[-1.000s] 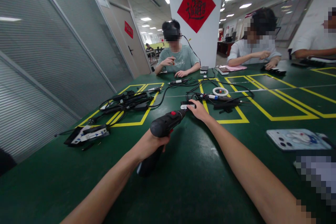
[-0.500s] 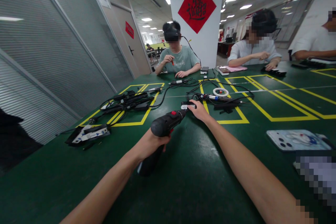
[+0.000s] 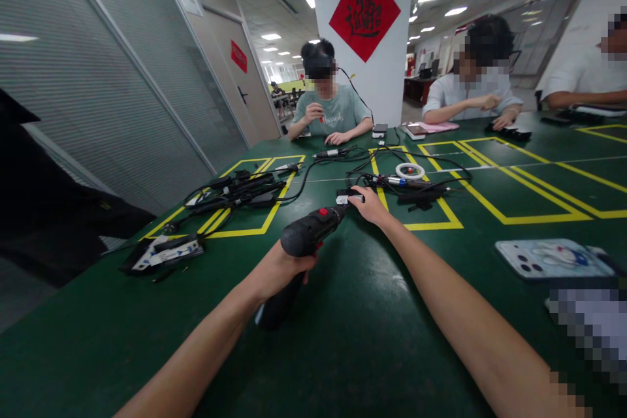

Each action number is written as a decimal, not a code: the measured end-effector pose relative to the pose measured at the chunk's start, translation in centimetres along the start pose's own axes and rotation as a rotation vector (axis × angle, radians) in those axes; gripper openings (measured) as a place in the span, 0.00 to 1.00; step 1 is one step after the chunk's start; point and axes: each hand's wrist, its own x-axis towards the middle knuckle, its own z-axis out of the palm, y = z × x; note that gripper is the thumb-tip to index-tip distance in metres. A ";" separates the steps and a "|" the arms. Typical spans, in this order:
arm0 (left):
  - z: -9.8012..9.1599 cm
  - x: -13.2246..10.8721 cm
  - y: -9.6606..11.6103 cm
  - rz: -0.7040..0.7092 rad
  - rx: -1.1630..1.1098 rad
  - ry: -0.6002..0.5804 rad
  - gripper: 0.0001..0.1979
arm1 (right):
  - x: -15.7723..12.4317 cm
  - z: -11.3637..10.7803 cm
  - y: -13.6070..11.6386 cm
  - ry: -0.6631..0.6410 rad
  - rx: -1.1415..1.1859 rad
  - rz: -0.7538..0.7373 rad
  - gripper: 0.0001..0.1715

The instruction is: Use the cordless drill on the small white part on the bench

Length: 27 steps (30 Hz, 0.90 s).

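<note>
Cable tangle (image 3: 235, 191) left, phone (image 3: 551, 258) right — drill (image 3: 307, 235) between

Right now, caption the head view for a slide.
Left hand grips a black drill; right hand holds a small black part at its tip.

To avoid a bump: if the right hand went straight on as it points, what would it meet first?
Probably the small black block with a white label, at the nose of the drill; the right hand seems to touch it. Depth is unclear.
</note>
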 end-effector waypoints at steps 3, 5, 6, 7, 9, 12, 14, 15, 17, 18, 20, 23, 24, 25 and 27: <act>0.0 0.0 0.1 -0.002 -0.007 -0.004 0.09 | 0.0 -0.1 0.0 -0.006 -0.001 -0.014 0.24; 0.0 -0.1 0.2 -0.009 0.005 0.001 0.09 | 0.0 -0.1 0.0 -0.009 -0.001 -0.014 0.25; 0.1 -0.1 0.2 -0.012 0.011 0.002 0.09 | -0.1 -0.1 -0.1 -0.011 -0.001 -0.011 0.25; 0.1 -0.1 0.2 -0.011 0.014 0.001 0.09 | -0.1 -0.1 -0.1 -0.013 -0.002 -0.007 0.25; 0.1 -0.1 0.2 0.000 0.009 -0.006 0.09 | -0.1 -0.2 -0.2 -0.016 -0.006 0.000 0.25; 0.1 0.0 0.1 0.016 -0.014 -0.012 0.10 | -0.2 -0.2 -0.3 -0.016 -0.008 0.010 0.25; 0.1 -0.1 0.2 0.012 -0.020 -0.008 0.10 | -0.2 -0.2 -0.3 -0.014 -0.006 0.014 0.25; 0.1 -0.1 0.2 0.007 -0.018 -0.004 0.10 | -0.2 -0.2 -0.3 -0.013 -0.005 0.015 0.25; 0.1 -0.2 0.3 -0.001 -0.012 0.003 0.10 | -0.2 -0.2 -0.4 -0.013 -0.003 0.018 0.24; 0.0 -0.3 0.4 -0.005 -0.011 0.002 0.10 | -0.3 -0.2 -0.5 -0.013 -0.001 0.021 0.24; 0.0 -0.3 0.5 -0.016 -0.019 -0.006 0.10 | -0.3 -0.3 -0.6 -0.015 0.006 0.030 0.25; 0.1 -0.3 0.7 -0.022 -0.038 -0.008 0.11 | -0.4 -0.4 -0.7 -0.017 0.016 0.044 0.25; 0.1 -0.3 0.8 -0.023 -0.039 -0.005 0.11 | -0.4 -0.4 -0.7 -0.017 0.017 0.046 0.25; 0.1 -0.3 0.8 -0.027 -0.036 -0.002 0.11 | -0.4 -0.4 -0.7 -0.018 0.018 0.046 0.25; 0.1 -0.3 0.9 -0.040 -0.024 0.001 0.11 | -0.4 -0.3 -0.7 -0.018 0.018 0.040 0.25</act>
